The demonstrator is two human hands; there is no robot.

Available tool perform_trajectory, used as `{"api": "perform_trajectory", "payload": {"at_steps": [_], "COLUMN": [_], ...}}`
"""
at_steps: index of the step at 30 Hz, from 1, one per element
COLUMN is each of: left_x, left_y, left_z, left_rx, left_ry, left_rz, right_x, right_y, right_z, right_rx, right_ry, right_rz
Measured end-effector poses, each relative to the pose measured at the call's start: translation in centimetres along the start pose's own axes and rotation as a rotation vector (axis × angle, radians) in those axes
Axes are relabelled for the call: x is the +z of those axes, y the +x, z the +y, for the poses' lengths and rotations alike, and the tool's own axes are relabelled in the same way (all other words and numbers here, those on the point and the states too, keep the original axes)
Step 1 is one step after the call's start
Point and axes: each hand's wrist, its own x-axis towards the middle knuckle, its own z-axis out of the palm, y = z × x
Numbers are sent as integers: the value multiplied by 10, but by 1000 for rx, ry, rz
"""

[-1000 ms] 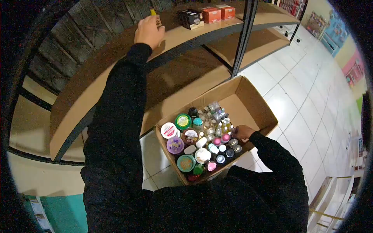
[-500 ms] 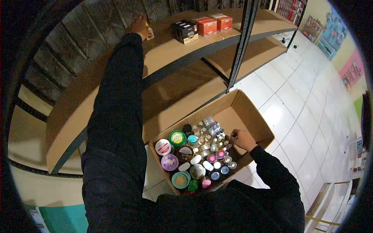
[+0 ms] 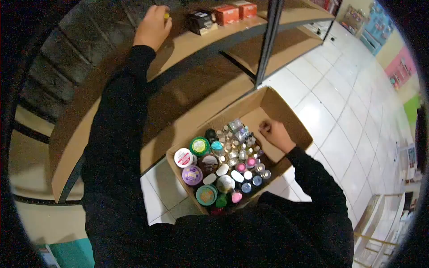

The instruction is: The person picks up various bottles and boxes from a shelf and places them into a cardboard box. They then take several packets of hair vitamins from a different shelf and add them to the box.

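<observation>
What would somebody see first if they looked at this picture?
Most likely the open cardboard box on the white tiled floor, crammed with little jars and bottles with colourful lids. The right hand reaches into the box beside the small bottles. Up on the wooden shelf, the left hand is closed on a small yellow thing, with dark and orange boxes further along the same shelf.

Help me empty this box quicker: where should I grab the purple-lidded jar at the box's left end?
Take the purple-lidded jar by its round lid rim, coming straight down from above. It stands upright, lid up, in the cardboard box, with other jars crowding its sides, so probably only the top is free.
</observation>
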Motion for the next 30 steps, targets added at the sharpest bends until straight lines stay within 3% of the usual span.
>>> {"api": "perform_trajectory", "payload": {"at_steps": [1,4,7,9,12,15,19,21,23,26,30], "left_x": [-6,-50,-44,-45,-30,-24,-11,-6,1,5,-3], "left_y": [-5,-26,-70,-101,-137,-162,-186,-199,-214,-230,-235], "left_z": [13,93,152,191,227,250,264,265,261,255,251], "left_rx": [128,200,239,154,53,-14,-101,-82,-83,-72,-115], "left_ry": [-73,-333,-494,-633,-831,-851,-917,-862,-808,-761,-748], "left_rz": [147,98,19,-106,-187,-246,-372,-395,-464,-508,-534], "right_x": [-6,-22,-45,-51,-31,-29,-27,-25,-9,32,61], "right_y": [3,13,6,4,9,-1,-6,-12,-18,-33,-48], "right_z": [-8,-33,-84,-105,-87,-78,-50,-23,15,79,91], "right_rx": [-11,-136,-272,-477,-639,-448,-444,-284,-109,-18,142], "right_ry": [25,191,246,244,45,133,-89,-256,-462,-560,-510], "right_rz": [68,277,297,317,375,184,112,-17,-154,-247,-374]}}
